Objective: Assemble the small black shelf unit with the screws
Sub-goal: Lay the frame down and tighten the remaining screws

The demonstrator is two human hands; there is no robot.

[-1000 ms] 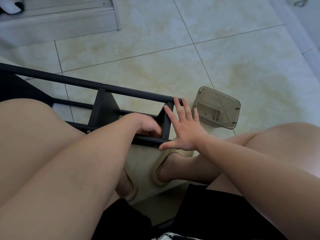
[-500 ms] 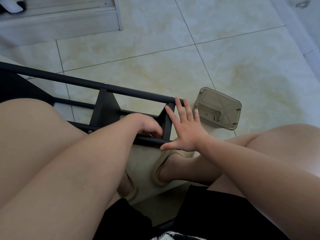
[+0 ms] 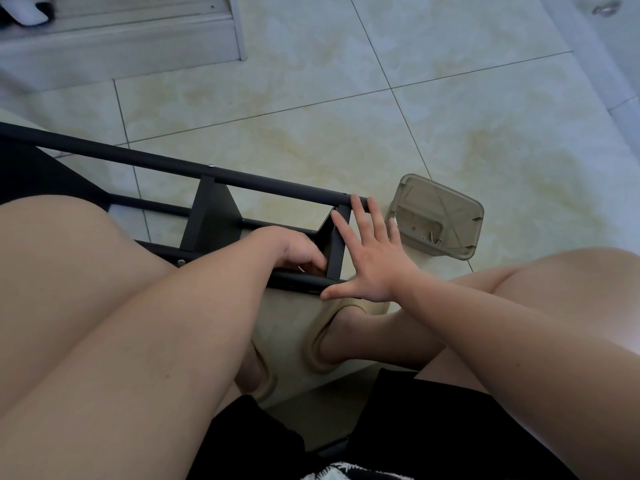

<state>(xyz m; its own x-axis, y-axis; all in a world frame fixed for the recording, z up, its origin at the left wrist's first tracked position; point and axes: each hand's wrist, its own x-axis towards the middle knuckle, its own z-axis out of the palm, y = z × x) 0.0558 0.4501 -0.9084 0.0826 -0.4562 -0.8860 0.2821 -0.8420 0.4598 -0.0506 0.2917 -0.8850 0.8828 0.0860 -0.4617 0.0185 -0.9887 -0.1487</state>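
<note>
The black shelf unit (image 3: 207,174) lies on its side on the tiled floor, its long rails running from the left edge to the middle. My left hand (image 3: 294,247) reaches inside the frame beside the end panel (image 3: 336,244). Its fingers are curled round a small metal piece (image 3: 301,269) that only glints between them. My right hand (image 3: 374,265) is flat with its fingers spread and presses on the outer side of that end panel. Screw heads show on the top rail (image 3: 210,165) and the near rail (image 3: 180,261).
A clear brownish plastic container (image 3: 446,206) holding a few loose screws (image 3: 431,239) stands just right of the shelf end. My knees and slippered feet (image 3: 329,344) crowd the near floor. A raised step (image 3: 121,46) with a white shoe (image 3: 24,12) lies at the far left.
</note>
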